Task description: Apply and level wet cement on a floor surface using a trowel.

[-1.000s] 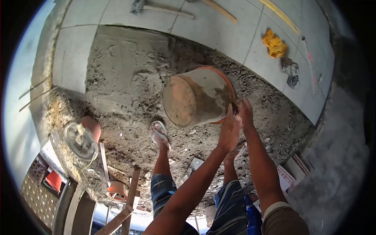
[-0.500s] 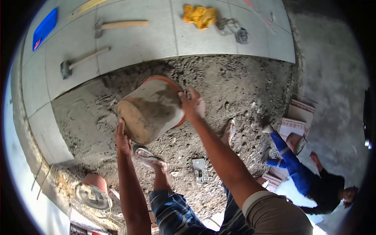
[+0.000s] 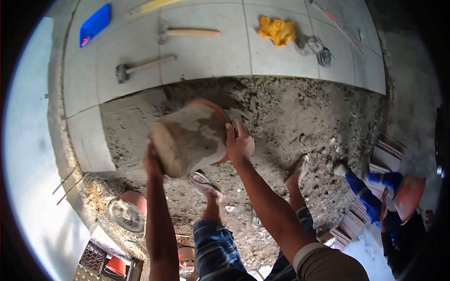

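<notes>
I have a cement-caked bucket [image 3: 191, 140] with an orange rim tipped on its side over rough, partly smoothed mortar [image 3: 276, 117]. My left hand [image 3: 153, 159] grips it at the bottom end, which faces lower left. My right hand [image 3: 240, 143] is closed on it at the rim end. My sandalled feet stand on the rough bed below it. Large pale tiles [image 3: 211, 56] border the mortar above, with two mallets [image 3: 123, 72] lying on them.
A blue tray [image 3: 95, 24], yellow cloth [image 3: 276, 30] and long level [image 3: 337, 25] lie on the tiles. A red bucket [image 3: 133, 200] stands lower left, stacked tiles [image 3: 389, 152] at right. A co-worker [image 3: 398, 239] in blue trousers is lower right, with another red bucket [image 3: 408, 196].
My left hand has moved from the rim to the bucket's bottom end. My view has turned, bringing the co-worker in at the right, where a red bucket now shows in front of them.
</notes>
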{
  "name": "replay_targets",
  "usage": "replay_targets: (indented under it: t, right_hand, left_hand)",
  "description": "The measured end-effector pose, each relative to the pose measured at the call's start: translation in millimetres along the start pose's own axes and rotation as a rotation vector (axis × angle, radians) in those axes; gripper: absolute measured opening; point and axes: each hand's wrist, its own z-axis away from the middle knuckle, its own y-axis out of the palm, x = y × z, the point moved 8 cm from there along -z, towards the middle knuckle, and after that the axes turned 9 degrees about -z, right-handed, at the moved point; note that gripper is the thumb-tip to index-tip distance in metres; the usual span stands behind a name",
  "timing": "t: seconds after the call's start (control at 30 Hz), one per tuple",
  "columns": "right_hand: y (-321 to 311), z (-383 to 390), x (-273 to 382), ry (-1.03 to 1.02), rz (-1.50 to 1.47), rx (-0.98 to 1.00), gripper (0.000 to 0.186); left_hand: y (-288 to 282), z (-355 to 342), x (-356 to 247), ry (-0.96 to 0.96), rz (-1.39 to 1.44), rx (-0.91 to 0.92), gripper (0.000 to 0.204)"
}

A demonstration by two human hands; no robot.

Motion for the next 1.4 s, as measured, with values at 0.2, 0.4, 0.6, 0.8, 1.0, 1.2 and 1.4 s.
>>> replay_targets:
  t: [0.2,0.4,0.6,0.8,1.0,1.2,1.4]
  right_hand:
    - [-124.1,-40.8,-3.8,0.119,-0.33,0.096,0.031]
    - [-201.0,-97.2,-180.4,0.292,-0.55,0.01,0.026]
    - [-247.6,-166.7,-414.5,0.497,-0.276,-0.068,0.03]
    - [-289.1,-191.4,-375.4,0.292,-0.307,-0.167,0.035]
    - [-303.0,-79.9,-266.0,0.494,-0.085,-0.095,0.036]
    - [-488.4,54.5,-174.4,0.294,0.068,-0.18,0.041]
    - [-594.4,151.5,-207.1,0.43,0.531,-0.218,0.059]
  left_hand:
    - [101.1,184.6,-127.7,0.29,-0.19,-0.039,0.064]
    - [298.9,291.6,-115.6,0.718,-0.364,0.15,0.059]
    - [438.9,162.3,64.3,0.515,-0.53,0.072,0.057]
    - [445.8,199.8,33.8,0.411,-0.232,0.036,0.06]
    - [372.5,183.4,21.1,0.235,-0.584,0.094,0.05]
    - [307.3,316.5,72.4,-0.156,-0.281,0.505,0.06]
    - [235.8,354.1,166.8,-0.305,-0.493,0.654,0.064]
